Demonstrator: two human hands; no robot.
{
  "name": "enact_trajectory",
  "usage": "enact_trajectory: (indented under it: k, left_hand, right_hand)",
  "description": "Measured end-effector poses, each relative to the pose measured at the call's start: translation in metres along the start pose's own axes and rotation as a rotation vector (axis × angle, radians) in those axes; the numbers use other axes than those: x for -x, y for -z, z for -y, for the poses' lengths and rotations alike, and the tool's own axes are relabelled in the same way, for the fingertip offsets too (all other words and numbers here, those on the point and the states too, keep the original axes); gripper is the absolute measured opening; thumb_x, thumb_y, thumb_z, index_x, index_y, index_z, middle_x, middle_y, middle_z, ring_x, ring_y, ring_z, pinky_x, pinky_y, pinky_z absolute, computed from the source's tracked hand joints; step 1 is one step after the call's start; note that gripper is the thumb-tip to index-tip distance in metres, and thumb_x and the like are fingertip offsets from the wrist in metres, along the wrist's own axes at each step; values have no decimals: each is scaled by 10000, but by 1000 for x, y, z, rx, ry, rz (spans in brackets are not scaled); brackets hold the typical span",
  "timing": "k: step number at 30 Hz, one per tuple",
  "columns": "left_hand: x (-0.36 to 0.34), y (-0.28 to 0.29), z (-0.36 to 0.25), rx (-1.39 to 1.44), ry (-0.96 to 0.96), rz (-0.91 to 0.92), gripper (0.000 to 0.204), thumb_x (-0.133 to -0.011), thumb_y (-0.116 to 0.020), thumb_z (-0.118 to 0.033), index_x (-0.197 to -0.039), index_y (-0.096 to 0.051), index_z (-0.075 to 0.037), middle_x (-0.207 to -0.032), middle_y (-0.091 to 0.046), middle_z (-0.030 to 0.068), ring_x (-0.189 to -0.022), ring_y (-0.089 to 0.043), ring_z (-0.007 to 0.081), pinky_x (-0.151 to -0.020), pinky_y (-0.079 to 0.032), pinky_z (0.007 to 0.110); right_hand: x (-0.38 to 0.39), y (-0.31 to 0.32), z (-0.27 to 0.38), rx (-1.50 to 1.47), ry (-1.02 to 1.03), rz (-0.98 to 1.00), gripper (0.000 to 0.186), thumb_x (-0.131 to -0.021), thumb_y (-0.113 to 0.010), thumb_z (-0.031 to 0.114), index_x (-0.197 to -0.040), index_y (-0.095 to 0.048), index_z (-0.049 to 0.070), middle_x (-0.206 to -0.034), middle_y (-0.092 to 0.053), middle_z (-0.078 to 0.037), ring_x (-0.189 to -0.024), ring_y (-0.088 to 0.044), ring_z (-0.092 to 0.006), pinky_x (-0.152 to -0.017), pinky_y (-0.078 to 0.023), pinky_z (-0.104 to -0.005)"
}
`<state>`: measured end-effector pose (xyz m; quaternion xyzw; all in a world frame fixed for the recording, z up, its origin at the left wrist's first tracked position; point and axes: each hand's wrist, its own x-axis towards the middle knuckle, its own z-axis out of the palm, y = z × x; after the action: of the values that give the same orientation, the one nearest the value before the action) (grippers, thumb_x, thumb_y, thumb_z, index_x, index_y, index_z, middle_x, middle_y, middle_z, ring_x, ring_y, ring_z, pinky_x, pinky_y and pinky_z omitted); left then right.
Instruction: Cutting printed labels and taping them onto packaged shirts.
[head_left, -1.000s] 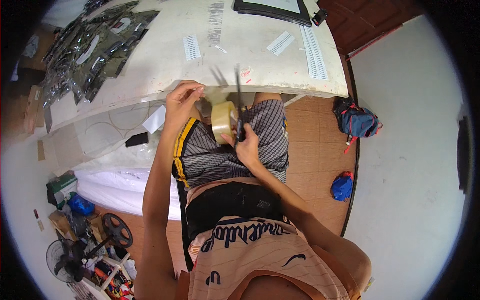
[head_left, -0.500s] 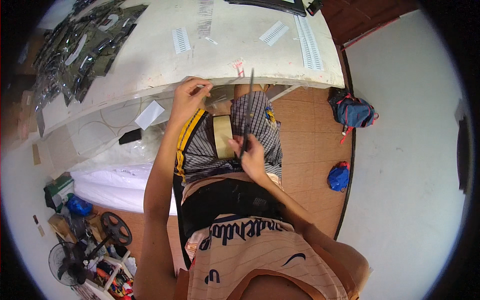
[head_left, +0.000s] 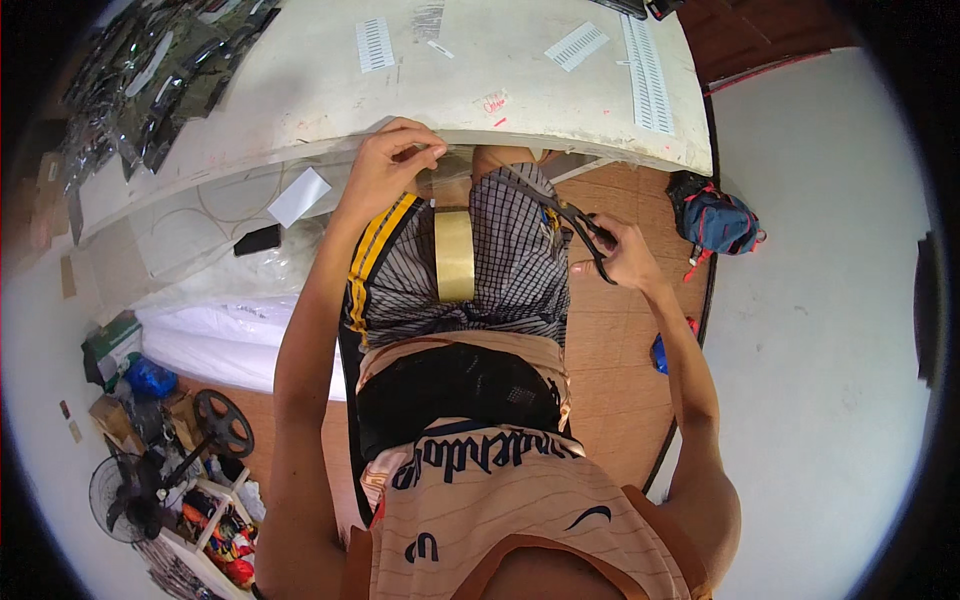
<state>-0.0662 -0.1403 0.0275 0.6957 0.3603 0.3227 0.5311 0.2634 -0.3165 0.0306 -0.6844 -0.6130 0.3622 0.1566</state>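
Note:
My right hand [head_left: 628, 256] grips a pair of scissors [head_left: 566, 211] by the black handles, out to the right of my thigh. The blades point up and left over my checked shorts, just short of the table edge. At the front edge of the table [head_left: 340, 115], my left hand [head_left: 397, 162] is closed with thumb and fingertips together. Whatever those fingers pinch is too thin or hidden to make out. Between my thighs rests a wide roll of yellowish tape [head_left: 454, 257], touched by neither hand.
Printed label sheets [head_left: 648, 80] lie on the tabletop, with a pile of dark plastic-wrapped packets [head_left: 165, 75] at the far left. Below the table are a white paper [head_left: 299, 196] and a dark phone-like object [head_left: 258, 240]. A backpack [head_left: 718, 220] and a fan [head_left: 125, 498] stand on the floor.
My right hand has swung the scissors right, away from the tape roll, and tilted the blades up-left. The left hand has shifted slightly up and right, still pinched.

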Motion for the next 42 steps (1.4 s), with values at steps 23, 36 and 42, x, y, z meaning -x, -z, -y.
enact_trajectory:
  k: [23, 36, 42]
  left_hand:
    - [25, 6, -52, -179, -186, -191, 110, -841, -672, -38, -941, -711, -18, -1025, -591, 69, -817, -607, 121, -710, -490, 227]
    - [-31, 13, -5, 123, -16, -34, 129, -881, -622, -10, -992, -687, -2, -1067, -594, 75, -846, -621, 159, -759, -539, 264]
    - [-32, 16, -7, 110, 2, -4, 133, -878, -631, -29, -995, -691, -10, -1053, -602, 74, -826, -621, 158, -744, -537, 267]
  right_hand:
    - [17, 27, -2, 98, 197, 105, 684, -449, -920, 419, -875, -593, -4, -742, -509, -50, -625, -449, -181, -575, -391, -318]
    - [-67, 46, 38, 126, 262, 234, 716, -473, -938, 364, -985, -615, -19, -749, -526, -45, -696, -478, -158, -619, -427, -282]
    - [-75, 50, 52, 69, 229, 281, 651, -482, -939, 357, -917, -620, -7, -698, -472, 1, -660, -434, -132, -576, -374, -278]
